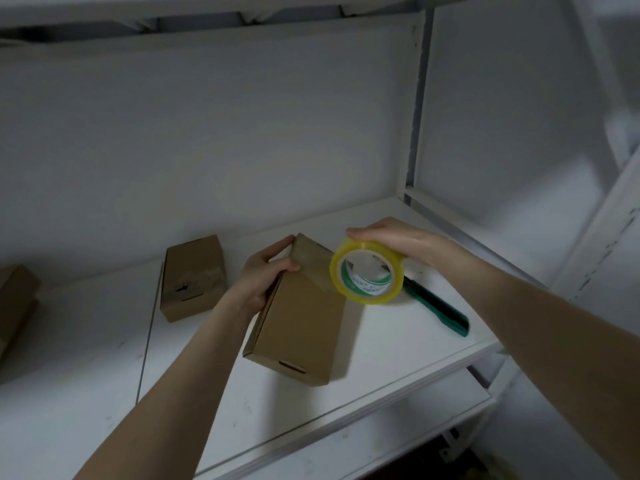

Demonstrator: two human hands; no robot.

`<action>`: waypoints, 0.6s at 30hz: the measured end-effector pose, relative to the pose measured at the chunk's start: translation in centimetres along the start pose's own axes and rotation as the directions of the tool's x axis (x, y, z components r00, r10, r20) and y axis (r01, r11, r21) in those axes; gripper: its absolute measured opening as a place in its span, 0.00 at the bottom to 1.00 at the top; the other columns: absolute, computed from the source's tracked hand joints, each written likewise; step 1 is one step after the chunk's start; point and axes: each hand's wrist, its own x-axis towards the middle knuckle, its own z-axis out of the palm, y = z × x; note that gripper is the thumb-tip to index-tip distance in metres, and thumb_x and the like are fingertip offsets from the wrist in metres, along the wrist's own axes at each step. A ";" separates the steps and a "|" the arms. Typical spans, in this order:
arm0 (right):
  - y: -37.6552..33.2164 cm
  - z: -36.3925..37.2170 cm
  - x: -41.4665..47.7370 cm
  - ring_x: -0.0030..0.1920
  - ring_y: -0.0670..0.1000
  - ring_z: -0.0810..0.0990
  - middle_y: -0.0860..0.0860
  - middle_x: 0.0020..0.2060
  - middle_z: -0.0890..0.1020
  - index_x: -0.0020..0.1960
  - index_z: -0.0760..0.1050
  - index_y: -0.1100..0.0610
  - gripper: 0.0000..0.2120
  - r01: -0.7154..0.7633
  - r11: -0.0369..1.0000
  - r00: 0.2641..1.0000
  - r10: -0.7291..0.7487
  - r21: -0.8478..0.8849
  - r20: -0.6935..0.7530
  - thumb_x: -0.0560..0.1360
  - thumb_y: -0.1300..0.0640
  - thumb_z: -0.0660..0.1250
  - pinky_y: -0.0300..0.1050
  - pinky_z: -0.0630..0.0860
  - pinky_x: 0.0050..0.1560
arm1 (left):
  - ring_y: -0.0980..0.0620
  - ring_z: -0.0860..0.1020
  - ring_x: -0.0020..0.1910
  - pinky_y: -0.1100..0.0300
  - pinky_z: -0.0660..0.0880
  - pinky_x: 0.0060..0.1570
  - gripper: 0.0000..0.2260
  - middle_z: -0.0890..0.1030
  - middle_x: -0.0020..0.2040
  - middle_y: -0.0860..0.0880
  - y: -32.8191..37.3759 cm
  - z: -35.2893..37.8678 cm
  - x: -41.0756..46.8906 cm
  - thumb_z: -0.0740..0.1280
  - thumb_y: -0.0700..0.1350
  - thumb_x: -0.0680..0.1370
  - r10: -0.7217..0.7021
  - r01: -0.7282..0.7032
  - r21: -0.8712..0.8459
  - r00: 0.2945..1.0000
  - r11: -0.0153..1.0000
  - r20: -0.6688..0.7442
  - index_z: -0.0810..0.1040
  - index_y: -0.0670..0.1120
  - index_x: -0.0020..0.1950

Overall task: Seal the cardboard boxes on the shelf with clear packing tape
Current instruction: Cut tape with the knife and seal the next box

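Note:
A brown cardboard box (301, 323) lies on the white shelf (398, 355) in the middle of the view. My left hand (263, 275) grips its far left corner, thumb on top. My right hand (391, 240) holds a roll of clear packing tape (367, 275) with a yellowish rim and green core from above, just over the box's far right end. A strip of tape runs from the roll across the far end of the box top.
A second cardboard box (192, 278) with tape on its top lies to the left. Part of a third box (15, 306) shows at the left edge. A green utility knife (436, 306) lies on the shelf right of the roll. A lower shelf (398, 434) sits below.

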 end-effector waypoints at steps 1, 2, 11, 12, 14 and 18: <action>0.0 -0.1 0.1 0.39 0.49 0.80 0.49 0.39 0.82 0.46 0.80 0.54 0.21 0.007 1.000 1.000 -0.007 -0.012 0.003 0.75 0.36 0.65 0.40 0.75 0.39 | 0.45 0.83 0.46 0.55 0.81 0.43 0.25 0.83 0.51 0.42 -0.1 -0.2 -0.1 0.69 0.32 0.71 -0.004 0.004 -0.015 1.000 1.000 0.007 0.78 0.53 0.63; 0.0 0.0 0.2 0.37 0.48 0.79 0.49 0.36 0.81 0.43 0.79 0.53 0.20 0.007 0.999 1.000 -0.007 -0.048 0.008 0.74 0.36 0.65 0.40 0.73 0.38 | 0.44 0.83 0.47 0.55 0.81 0.44 0.25 0.83 0.52 0.41 -0.2 -0.3 -0.2 0.69 0.32 0.71 -0.011 0.011 -0.028 1.000 1.000 0.010 0.77 0.53 0.64; 0.8 2.0 1.0 0.42 0.52 0.78 0.51 0.42 0.78 0.40 0.74 0.55 0.31 -0.091 0.860 0.990 0.130 -0.503 0.044 0.71 0.26 0.57 0.44 0.71 0.43 | 0.45 0.82 0.44 0.58 0.81 0.38 0.24 0.83 0.50 0.42 -1.0 -1.6 -0.3 0.65 0.31 0.74 -0.042 0.046 -0.133 0.999 0.990 0.032 0.76 0.51 0.66; 0.8 2.2 1.2 0.45 0.53 0.78 0.52 0.45 0.78 0.44 0.75 0.55 0.32 -0.105 0.839 0.988 0.148 -0.534 0.038 0.71 0.26 0.57 0.44 0.71 0.44 | 0.45 0.82 0.43 0.58 0.81 0.38 0.24 0.83 0.49 0.42 -1.4 -1.8 -0.2 0.65 0.31 0.74 -0.047 0.051 -0.140 0.998 0.989 0.034 0.75 0.51 0.66; 0.7 2.9 1.5 0.53 0.55 0.78 0.53 0.53 0.79 0.53 0.76 0.55 0.34 -0.138 0.800 0.982 0.187 -0.584 0.025 0.71 0.25 0.57 0.44 0.71 0.47 | 0.45 0.82 0.43 0.58 0.81 0.38 0.23 0.84 0.48 0.42 -2.4 -2.0 0.0 0.65 0.31 0.74 -0.064 0.069 -0.182 0.997 0.981 0.033 0.75 0.50 0.66; 0.1 4.1 2.6 0.59 0.57 0.77 0.54 0.61 0.78 0.64 0.73 0.58 0.40 -0.205 0.746 0.970 0.239 -0.634 -0.032 0.69 0.25 0.61 0.47 0.71 0.52 | 0.45 0.82 0.44 0.57 0.80 0.38 0.23 0.83 0.50 0.42 -3.7 -2.4 0.5 0.65 0.32 0.75 -0.089 0.094 -0.240 0.996 0.966 0.030 0.74 0.49 0.67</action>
